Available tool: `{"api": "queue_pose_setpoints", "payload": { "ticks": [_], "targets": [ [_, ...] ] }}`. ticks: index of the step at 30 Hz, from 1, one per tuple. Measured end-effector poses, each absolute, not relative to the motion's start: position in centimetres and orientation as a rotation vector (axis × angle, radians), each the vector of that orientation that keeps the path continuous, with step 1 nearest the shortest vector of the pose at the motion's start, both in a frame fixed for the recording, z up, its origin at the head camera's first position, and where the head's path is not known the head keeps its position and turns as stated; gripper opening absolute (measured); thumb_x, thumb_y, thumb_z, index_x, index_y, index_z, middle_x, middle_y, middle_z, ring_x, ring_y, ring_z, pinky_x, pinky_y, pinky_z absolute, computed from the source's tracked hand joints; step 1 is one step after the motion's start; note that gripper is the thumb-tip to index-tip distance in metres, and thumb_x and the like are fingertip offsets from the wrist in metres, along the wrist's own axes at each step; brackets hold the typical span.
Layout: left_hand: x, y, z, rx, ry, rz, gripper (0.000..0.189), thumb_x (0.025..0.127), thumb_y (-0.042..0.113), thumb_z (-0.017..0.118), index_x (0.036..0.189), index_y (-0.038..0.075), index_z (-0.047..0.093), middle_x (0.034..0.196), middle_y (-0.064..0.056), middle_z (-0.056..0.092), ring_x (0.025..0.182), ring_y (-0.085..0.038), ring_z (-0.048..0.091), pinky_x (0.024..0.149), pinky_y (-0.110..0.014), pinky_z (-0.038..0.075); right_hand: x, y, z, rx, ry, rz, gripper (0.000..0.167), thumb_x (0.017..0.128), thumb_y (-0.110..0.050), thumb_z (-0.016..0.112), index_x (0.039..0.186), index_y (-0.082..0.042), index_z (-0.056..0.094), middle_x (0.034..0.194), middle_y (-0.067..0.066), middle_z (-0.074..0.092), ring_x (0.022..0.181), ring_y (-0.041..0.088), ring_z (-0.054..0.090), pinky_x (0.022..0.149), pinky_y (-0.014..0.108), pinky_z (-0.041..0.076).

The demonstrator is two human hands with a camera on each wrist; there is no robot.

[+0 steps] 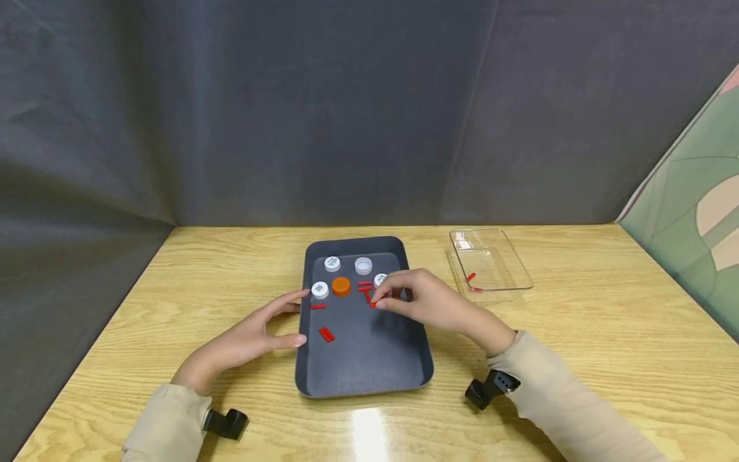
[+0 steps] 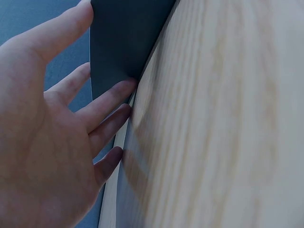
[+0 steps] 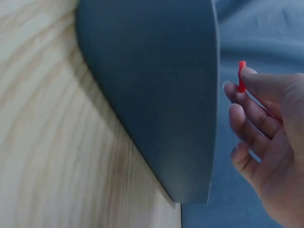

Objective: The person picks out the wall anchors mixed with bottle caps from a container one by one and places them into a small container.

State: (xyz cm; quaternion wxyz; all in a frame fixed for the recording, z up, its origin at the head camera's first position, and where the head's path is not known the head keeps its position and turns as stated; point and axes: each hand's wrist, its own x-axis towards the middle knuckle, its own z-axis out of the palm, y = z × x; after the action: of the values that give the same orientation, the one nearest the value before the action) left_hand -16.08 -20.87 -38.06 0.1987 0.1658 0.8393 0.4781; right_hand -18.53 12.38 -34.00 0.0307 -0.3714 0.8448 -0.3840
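My right hand [image 1: 424, 301] pinches a small red ribbed peg [image 3: 242, 76] between thumb and forefinger, above the dark grey tray [image 1: 369, 366]. My left hand [image 1: 254, 337], fingers spread, touches the tray's left side; the left wrist view shows its fingertips along the outer wall and the thumb near the rim. Several red pegs [image 1: 326, 334] lie on the tray floor. Toward the far end sit an orange cap [image 1: 341, 286], a translucent cap [image 1: 363, 265] and white caps with dark markings [image 1: 331, 264]. One white cap [image 1: 380, 280] is partly covered by my right hand.
To the right of the tray stands a clear plastic box [image 1: 508, 256] with red pegs [image 1: 471, 276] in it. The wooden table [image 1: 583, 308] runs back to a dark curtain [image 1: 323, 128]. A green patterned panel [image 1: 693, 192] borders it on the right.
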Motion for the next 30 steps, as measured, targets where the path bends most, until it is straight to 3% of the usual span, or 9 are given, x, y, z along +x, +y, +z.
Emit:
{"api": "queue_pose_setpoints", "payload": {
  "ticks": [13,22,30],
  "targets": [
    [-16.1,-20.9,-37.9,0.484,2.327,1.354,0.080,0.089,0.034,0.075,0.156,0.030,0.030,0.151,-0.014,0.039,0.139,-0.034,0.034,0.108,-0.063,0.027,-18.3,14.6,-33.3,-1.031,2.691,-1.201,0.009,0.091,-0.014,0.074,0.097,-0.020,0.076,0.091,-0.013,0.067,0.072,0.011,0.053,0.063,0.026,0.041],
    [-16.1,-20.8,-38.0,0.493,2.300,1.374,0.081,0.090,0.033,0.075,0.156,0.028,0.029,0.151,-0.014,0.038,0.139,-0.034,0.034,0.106,-0.057,0.035,-18.0,16.3,-32.8,-1.034,2.773,-1.200,0.011,0.090,-0.010,0.074,0.096,-0.019,0.076,0.085,-0.011,0.068,0.073,0.011,0.055,0.064,0.029,0.043],
    [-16.1,-21.0,-37.9,0.493,2.321,1.360,0.080,0.090,0.034,0.074,0.156,0.028,0.030,0.151,-0.014,0.039,0.139,-0.035,0.034,0.108,-0.061,0.030,-18.4,17.5,-32.7,-1.049,2.821,-1.191,0.012,0.090,-0.008,0.074,0.096,-0.018,0.077,0.085,-0.006,0.070,0.072,0.009,0.055,0.063,0.027,0.043]
  ]
}}
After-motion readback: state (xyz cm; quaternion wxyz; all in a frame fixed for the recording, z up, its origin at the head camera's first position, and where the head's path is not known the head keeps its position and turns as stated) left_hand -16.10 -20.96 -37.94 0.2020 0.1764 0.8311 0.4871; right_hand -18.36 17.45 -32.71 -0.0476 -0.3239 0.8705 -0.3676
